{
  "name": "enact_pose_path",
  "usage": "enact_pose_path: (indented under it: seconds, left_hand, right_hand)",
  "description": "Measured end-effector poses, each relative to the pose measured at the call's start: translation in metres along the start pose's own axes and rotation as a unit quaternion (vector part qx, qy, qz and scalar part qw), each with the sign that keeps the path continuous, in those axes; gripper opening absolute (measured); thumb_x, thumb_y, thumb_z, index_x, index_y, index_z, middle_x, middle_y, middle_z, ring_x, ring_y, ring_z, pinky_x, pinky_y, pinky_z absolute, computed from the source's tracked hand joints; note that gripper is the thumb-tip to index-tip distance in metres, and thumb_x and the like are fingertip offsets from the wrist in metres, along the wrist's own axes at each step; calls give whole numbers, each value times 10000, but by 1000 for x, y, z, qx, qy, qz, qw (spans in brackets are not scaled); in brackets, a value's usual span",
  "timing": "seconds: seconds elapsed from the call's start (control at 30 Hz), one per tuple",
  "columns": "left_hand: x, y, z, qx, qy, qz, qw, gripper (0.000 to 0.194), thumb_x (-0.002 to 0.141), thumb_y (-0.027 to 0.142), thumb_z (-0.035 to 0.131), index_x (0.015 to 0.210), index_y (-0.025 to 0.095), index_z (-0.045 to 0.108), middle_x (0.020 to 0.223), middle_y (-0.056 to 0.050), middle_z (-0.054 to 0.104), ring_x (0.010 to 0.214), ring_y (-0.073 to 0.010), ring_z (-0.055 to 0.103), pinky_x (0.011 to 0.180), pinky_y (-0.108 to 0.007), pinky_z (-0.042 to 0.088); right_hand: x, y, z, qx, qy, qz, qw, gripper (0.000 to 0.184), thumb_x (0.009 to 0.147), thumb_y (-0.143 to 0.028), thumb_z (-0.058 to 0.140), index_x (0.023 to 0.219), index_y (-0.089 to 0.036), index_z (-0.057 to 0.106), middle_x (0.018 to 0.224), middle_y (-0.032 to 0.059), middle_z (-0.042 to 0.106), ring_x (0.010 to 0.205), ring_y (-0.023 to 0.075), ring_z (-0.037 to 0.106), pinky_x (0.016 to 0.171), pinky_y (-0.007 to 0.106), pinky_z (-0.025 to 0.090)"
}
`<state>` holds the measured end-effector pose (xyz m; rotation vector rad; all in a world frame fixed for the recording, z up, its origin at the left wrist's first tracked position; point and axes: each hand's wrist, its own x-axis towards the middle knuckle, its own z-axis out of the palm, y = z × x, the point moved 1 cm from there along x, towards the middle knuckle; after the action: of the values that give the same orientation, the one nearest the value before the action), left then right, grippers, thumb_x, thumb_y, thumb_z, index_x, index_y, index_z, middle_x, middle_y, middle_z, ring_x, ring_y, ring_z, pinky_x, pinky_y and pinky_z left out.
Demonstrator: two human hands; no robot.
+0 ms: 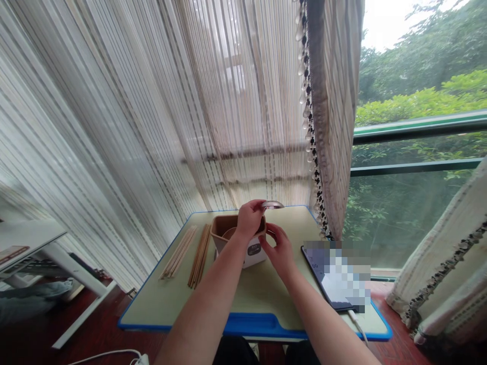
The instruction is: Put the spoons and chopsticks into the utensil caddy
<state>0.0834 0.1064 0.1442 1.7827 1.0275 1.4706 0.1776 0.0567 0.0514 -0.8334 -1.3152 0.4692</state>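
Note:
My left hand point(250, 219) is closed on a shiny metal spoon point(274, 205), held above the right end of an open box. Its rounded end points right, while the rest is hidden by my fingers. The box point(222, 243) has a brown inside and rim, with a white lower part bearing a dark oval label. Curved around the box's right side, my right hand point(280, 248) has its thumb at the near corner. Left of the box lie several brown chopsticks point(200, 256) and several paler chopsticks point(178, 252), side by side. My left hand hides part of the box's inside.
The pale green table point(262, 296) has a blue edge and a blue front groove. On its right lies a tablet point(323, 279) with a white cable point(357, 324). Striped curtains point(228, 101) hang behind; a white desk point(41, 235) stands left.

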Motion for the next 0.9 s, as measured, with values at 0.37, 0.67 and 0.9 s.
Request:
enact_pose_path:
  seconds: [0.37, 0.67, 0.9]
  left_hand:
    - [17, 14, -4, -120, -181, -86, 972, 476, 605, 12, 592, 1063, 140, 593, 1066, -118, 630, 913, -186, 606, 788, -311, 477]
    - [21, 32, -20, -141, -349, -133, 917, 494, 623, 98, 647, 1108, 171, 589, 1133, -122, 603, 956, -207, 596, 808, -315, 468]
    - [17, 31, -21, -16, -349, -86, 933, 573, 614, 273, 737, 1152, 173, 568, 976, -104, 637, 845, -195, 616, 752, -321, 480]
  right_hand:
    - [1, 2, 1, 48, 9, 37, 998, 255, 744, -222, 586, 997, -190, 568, 1002, 74, 608, 911, 186, 602, 855, 362, 494]
    - [3, -2, -1, 66, 10, 31, 997, 242, 742, -214, 571, 982, -198, 584, 984, 69, 624, 894, 197, 614, 832, 376, 507]
    - [3, 3, 0, 67, 11, 29, 997, 311, 732, -220, 572, 1043, -212, 574, 1020, 76, 631, 905, 214, 624, 816, 396, 521]
